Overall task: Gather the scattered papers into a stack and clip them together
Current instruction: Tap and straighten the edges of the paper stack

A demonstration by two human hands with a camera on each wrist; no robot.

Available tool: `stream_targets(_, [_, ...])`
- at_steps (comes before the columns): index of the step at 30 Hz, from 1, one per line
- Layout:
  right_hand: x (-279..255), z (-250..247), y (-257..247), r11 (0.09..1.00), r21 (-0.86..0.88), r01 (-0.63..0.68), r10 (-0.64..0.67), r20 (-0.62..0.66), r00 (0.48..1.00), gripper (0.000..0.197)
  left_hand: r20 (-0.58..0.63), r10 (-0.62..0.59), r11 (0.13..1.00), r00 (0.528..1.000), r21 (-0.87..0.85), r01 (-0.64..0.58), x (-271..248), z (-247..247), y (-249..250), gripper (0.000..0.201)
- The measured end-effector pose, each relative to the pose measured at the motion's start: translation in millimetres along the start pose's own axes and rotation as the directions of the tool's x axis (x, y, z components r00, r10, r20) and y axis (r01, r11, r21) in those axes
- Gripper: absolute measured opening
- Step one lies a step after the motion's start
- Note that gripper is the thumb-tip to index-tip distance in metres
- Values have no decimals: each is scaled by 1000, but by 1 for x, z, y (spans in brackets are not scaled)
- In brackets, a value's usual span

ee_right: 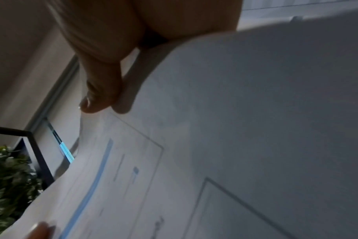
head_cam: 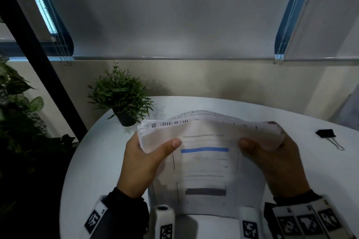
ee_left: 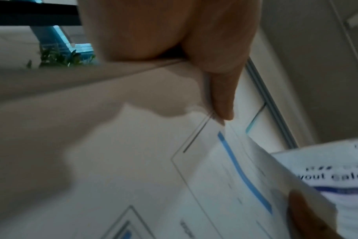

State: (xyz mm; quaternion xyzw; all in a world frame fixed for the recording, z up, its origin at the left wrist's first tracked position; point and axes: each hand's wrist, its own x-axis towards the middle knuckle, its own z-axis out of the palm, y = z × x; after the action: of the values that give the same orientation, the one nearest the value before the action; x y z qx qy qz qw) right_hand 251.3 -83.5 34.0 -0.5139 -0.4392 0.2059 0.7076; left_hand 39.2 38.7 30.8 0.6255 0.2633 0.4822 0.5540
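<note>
A stack of printed papers (head_cam: 206, 163) is held upright over the round white table (head_cam: 97, 170), its top edges fanned and curled over. My left hand (head_cam: 143, 157) grips the stack's left side, thumb on the front sheet. My right hand (head_cam: 272, 161) grips the right side the same way. The front sheet carries a blue bar and a dark bar. The left wrist view shows the papers (ee_left: 215, 177) under my thumb (ee_left: 221, 97); the right wrist view shows the papers (ee_right: 215, 145) under my thumb (ee_right: 100, 90). A black binder clip (head_cam: 327, 135) lies on the table at the right.
A small potted plant (head_cam: 122, 95) stands at the table's back left edge. A black metal frame (head_cam: 38, 60) and larger leafy plants (head_cam: 17, 103) are on the left. A wall and window blinds (head_cam: 174, 15) are behind the table.
</note>
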Motion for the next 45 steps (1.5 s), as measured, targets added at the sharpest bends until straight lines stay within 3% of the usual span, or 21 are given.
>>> stream_targets(3, [3, -7, -1, 1000, 10, 1, -1, 33, 999, 60, 21, 54, 998, 998, -43, -53, 0, -9, 2, 94])
stream_targets(5, [-2, -8, 7, 999, -2, -46, 46, 61, 997, 83, 36, 14, 998, 999, -68, -12, 0, -10, 0, 105])
stream_targets(7, [-9, -3, 12, 996, -25, -80, 82, 66, 994, 96, 44, -32, 998, 999, -56, 34, -1, -4, -2, 82])
stream_targets(9, [-10, 2, 5, 997, -18, -69, 70, 29, 997, 79, 39, -39, 999, 998, 6, 39, 0, 0, 1, 52])
stream_targets(12, [-6, 0, -6, 1000, -12, -21, 22, 27, 999, 72, 76, -2, 1000, 997, -22, 4, -1, -5, 3, 60])
stream_targets(15, [-7, -5, 0, 998, -24, -58, 60, 68, 996, 94, 93, -28, 997, 995, -76, 35, -4, -6, -2, 83])
stream_targets(18, [-7, -4, -1, 993, -38, -110, 111, 28, 993, 105, 39, -30, 999, 999, -35, 32, -4, 2, -7, 59])
stream_targets(20, [-3, -5, -22, 977, -212, 17, -20, -14, 1000, 97, 51, -32, 999, 998, -22, 33, -2, 4, -7, 57])
stream_targets(22, [2, -2, -60, 853, -487, 187, -213, 2, 977, 89, 60, -26, 999, 998, -30, 28, -2, 3, -7, 65])
stream_targets(25, [-2, 40, -103, 605, -687, 403, -331, 244, 912, 82, 33, 13, 999, 999, -39, -12, -2, 3, -10, 75])
stream_targets(27, [-10, 76, -97, 456, -715, 530, -321, 423, 847, 79, 22, 44, 998, 999, -46, -43, -2, 5, -11, 73])
stream_targets(29, [-18, 99, -76, 297, -757, 583, -178, 555, 812, 76, 23, 65, 996, 998, -60, -64, -3, 8, -8, 74])
stream_targets(31, [-17, 101, -62, 355, -760, 544, -43, 568, 822, 74, 33, 80, 994, 996, -81, -77, -4, 8, -7, 66])
stream_targets(33, [-13, 99, -63, 460, -748, 479, -61, 511, 857, 77, 32, 105, 991, 994, -82, -102, -3, 8, -7, 61])
stream_targets(34, [-12, 99, -63, 457, -758, 466, -74, 490, 869, 78, 34, 111, 991, 993, -78, -108, -2, 7, -10, 61])
stream_targets(36, [-15, 101, -61, 346, -767, 541, -19, 570, 821, 78, 16, 114, 990, 993, -88, -113, -4, 7, -11, 58])
stream_targets(38, [-18, 101, -57, 429, -718, 548, 17, 613, 790, 75, 6, 136, 988, 991, -74, -135, -5, 9, -9, 55])
stream_targets(40, [-17, 100, -57, 493, -696, 522, -33, 584, 811, 74, 6, 145, 987, 989, -71, -144, -4, 10, -8, 54])
stream_targets(41, [-17, 100, -58, 435, -724, 535, -46, 575, 817, 74, -3, 142, 988, 990, -66, -142, -4, 9, -9, 52])
stream_targets(43, [-17, 99, -56, 311, -708, 634, -19, 662, 749, 73, -6, 147, 988, 989, -37, -147, -5, 8, -10, 40])
stream_targets(45, [-12, 92, -54, 369, -665, 649, 4, 700, 715, 71, 16, 140, 990, 990, -7, -140, -5, 5, -10, 21])
